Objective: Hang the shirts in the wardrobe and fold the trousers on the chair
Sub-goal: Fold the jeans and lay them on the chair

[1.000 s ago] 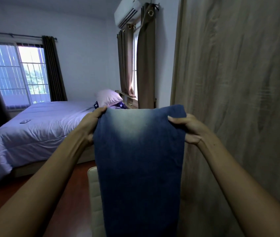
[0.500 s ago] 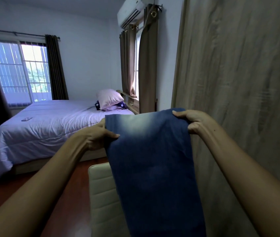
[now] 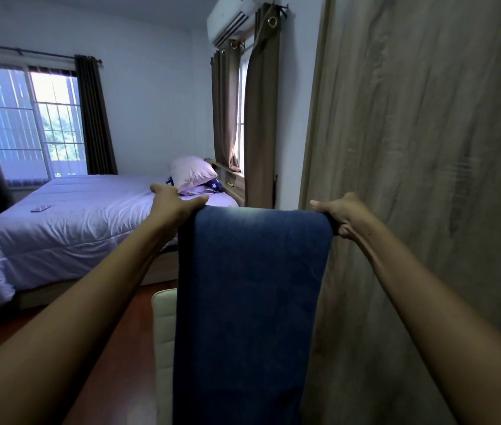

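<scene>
You hold matt blue denim trousers (image 3: 249,289); beside you, a padded cream leatherette chair (image 3: 163,338), a matt wood-grain wardrobe (image 3: 426,148), a glossy wood floor (image 3: 114,348).

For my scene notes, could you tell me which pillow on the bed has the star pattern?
The dark blue pillow, half hidden behind the plain pink pillow; it alone carries white stars.

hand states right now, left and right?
Left hand: closed, gripping the top left corner of the blue trousers.
Right hand: closed, gripping their top right corner.
</scene>
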### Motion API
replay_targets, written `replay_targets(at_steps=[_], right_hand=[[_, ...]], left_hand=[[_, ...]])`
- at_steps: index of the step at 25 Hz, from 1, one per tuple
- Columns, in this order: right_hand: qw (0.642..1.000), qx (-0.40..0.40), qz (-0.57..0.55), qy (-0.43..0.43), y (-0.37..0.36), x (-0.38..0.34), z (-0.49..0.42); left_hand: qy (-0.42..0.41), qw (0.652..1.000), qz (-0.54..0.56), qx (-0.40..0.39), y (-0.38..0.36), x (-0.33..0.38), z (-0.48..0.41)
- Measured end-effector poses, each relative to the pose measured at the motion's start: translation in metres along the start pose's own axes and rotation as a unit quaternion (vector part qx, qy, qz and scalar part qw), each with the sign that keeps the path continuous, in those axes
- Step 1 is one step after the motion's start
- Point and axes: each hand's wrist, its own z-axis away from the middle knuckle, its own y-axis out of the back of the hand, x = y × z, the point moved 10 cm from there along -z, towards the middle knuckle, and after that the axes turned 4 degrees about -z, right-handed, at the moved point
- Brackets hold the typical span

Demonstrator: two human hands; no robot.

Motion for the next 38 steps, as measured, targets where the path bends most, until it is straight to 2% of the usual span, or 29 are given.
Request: replay_targets(at_steps=[4,8,11,14,16,19,22,24,27,28,30,33,36,38], right_hand=[[0.993,-0.116,-0.027,-0.011,-0.022,0.003,0.003],[0.971,-0.196,0.136,0.002,-0.045,0.010,0.016],[0.978,-0.149,0.146,0.008,-0.043,0.008,0.014],[0.994,-0.104,0.022,-0.040,-0.031,0.018,0.005],[0.993,-0.091,-0.038,-0.067,-0.028,0.030,0.003],[0.990,-0.072,-0.104,-0.068,-0.023,0.033,0.003],[0.976,-0.083,-0.182,-0.082,-0.023,0.032,0.001],[0.977,-0.074,-0.166,-0.112,-0.024,0.041,0.002],[0.972,-0.078,-0.149,-0.163,-0.028,0.053,0.011],[0.968,-0.087,-0.165,-0.169,-0.028,0.053,0.013],[0.962,-0.108,-0.190,-0.164,-0.028,0.047,0.017],[0.980,-0.119,-0.122,-0.107,-0.023,0.037,0.018],[0.986,-0.141,-0.041,-0.075,-0.025,0.040,0.020],[0.985,-0.165,-0.007,-0.058,-0.031,0.041,0.023]], left_hand=[[0.056,0.992,0.081,-0.076,-0.005,-0.014,0.004],[0.051,0.989,0.022,-0.135,-0.012,-0.025,0.013],[0.088,0.991,-0.011,-0.105,-0.007,-0.032,0.012],[0.119,0.987,-0.055,-0.095,-0.005,-0.033,0.013],[0.111,0.990,-0.019,-0.079,-0.009,-0.033,0.017],[0.121,0.985,0.097,-0.070,-0.015,-0.041,0.023],[0.156,0.964,0.171,-0.132,-0.028,-0.043,0.028],[0.176,0.955,0.149,-0.185,-0.032,-0.040,0.037],[0.208,0.952,-0.007,-0.224,-0.029,-0.043,0.054],[0.214,0.949,-0.025,-0.232,-0.031,-0.044,0.059],[0.235,0.940,-0.006,-0.249,-0.039,-0.049,0.060],[0.268,0.928,0.143,-0.214,-0.047,-0.054,0.047],[0.233,0.919,0.234,-0.214,-0.050,-0.040,0.038],[0.193,0.926,0.204,-0.250,-0.051,-0.032,0.037]])
